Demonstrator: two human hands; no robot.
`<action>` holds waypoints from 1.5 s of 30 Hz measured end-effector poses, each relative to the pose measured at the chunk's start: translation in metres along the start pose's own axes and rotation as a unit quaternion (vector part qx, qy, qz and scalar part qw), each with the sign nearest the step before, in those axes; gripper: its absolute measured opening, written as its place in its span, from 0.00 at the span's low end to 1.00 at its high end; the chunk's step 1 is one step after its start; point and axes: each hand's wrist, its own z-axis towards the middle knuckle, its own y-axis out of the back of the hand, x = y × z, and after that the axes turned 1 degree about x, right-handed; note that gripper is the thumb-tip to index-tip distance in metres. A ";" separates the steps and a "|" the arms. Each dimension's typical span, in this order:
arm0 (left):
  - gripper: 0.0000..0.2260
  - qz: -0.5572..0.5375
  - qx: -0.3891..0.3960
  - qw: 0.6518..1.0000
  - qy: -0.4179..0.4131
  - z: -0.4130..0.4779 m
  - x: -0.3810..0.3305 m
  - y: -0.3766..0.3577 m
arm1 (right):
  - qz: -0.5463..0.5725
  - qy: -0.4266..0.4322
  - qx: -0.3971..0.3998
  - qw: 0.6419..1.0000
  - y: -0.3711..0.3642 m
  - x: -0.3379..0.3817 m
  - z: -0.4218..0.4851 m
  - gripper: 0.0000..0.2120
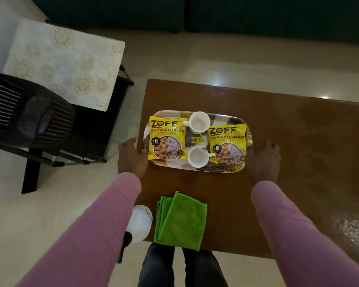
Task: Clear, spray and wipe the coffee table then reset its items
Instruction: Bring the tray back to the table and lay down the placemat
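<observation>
A patterned oval tray (195, 169) rests on the brown coffee table (298, 154) near its left end. On the tray lie two yellow soya chunk packets (166, 139) (227, 144) and two white cups (199, 122) (197, 156). My left hand (131, 157) is against the tray's left end with its thumb at the rim. My right hand (263, 159) is against the right end. A folded green cloth (180, 221) lies at the table's near edge. Beside it stands a white spray bottle (139, 223), partly hidden behind my left sleeve.
A black mesh chair (29, 112) and a white patterned side table (64, 63) stand to the left on the pale floor. A dark sofa (195, 13) runs along the back. The coffee table's right part shows wet streaks (352, 226).
</observation>
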 end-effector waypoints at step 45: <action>0.25 0.291 -0.042 0.888 -0.354 -0.223 0.128 0.256 | -0.032 0.235 -0.088 0.967 0.046 0.093 -0.431 0.29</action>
